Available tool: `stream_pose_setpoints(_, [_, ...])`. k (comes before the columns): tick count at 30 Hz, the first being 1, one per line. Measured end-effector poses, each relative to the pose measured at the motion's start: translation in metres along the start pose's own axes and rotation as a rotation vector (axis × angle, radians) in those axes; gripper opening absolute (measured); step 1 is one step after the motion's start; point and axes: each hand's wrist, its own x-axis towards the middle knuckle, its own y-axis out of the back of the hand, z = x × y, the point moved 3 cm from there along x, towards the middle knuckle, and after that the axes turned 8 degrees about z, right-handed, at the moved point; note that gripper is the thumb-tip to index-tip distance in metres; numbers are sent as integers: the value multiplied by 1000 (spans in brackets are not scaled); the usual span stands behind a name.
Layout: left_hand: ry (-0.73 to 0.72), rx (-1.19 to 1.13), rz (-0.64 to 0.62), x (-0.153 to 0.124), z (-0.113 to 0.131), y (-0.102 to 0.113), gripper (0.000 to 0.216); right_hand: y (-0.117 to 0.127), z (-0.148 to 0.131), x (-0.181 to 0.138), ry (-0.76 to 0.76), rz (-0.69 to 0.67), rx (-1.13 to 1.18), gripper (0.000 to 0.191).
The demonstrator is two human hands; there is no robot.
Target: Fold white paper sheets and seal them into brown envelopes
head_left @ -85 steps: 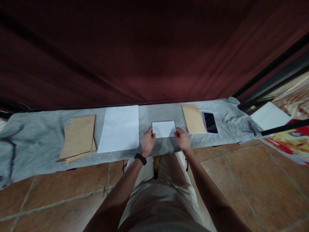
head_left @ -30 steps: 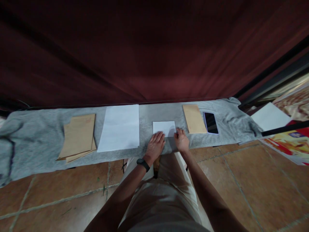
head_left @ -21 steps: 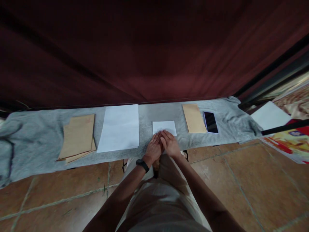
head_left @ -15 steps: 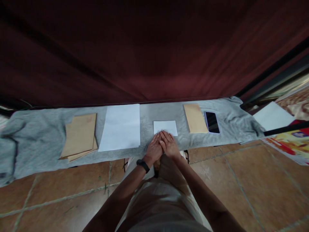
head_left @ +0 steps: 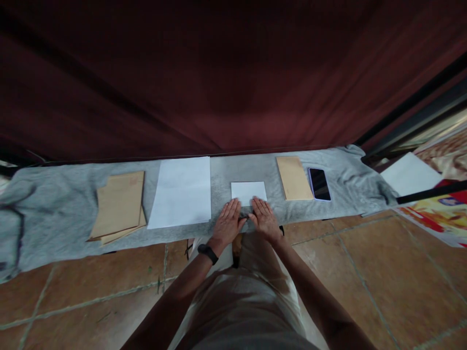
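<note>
A small white folded-looking sheet of paper lies flat in front of me on the grey cloth. My left hand rests with fingers stretched out at its near left corner. At the near right corner lies my right hand, also flat, its fingertips overlapping the edge. The thumbs point toward each other with a small gap between them. To the left is a stack of large white paper. Right of the small sheet sits a brown envelope. I wear a black band on the left wrist.
Several brown envelopes overlap at the left of the grey cloth. A phone lies beside the right envelope. Dark red fabric hangs behind the narrow surface. Another white sheet and a colourful printed item are at far right.
My hands were together, fingertips overlapping at the middle of the small sheet's near edge. They have moved apart, left and right, to its near corners. The papers stay put.
</note>
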Motion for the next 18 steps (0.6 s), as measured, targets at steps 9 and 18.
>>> stream_pose_setpoints(9, [20, -2, 6, -6, -6, 0, 62, 6, 18, -12, -43, -11, -44, 60])
stream_pose_setpoints(18, [48, -18, 30, -2, -3, 3, 63, 12, 21, -18, -51, 23, -18, 59])
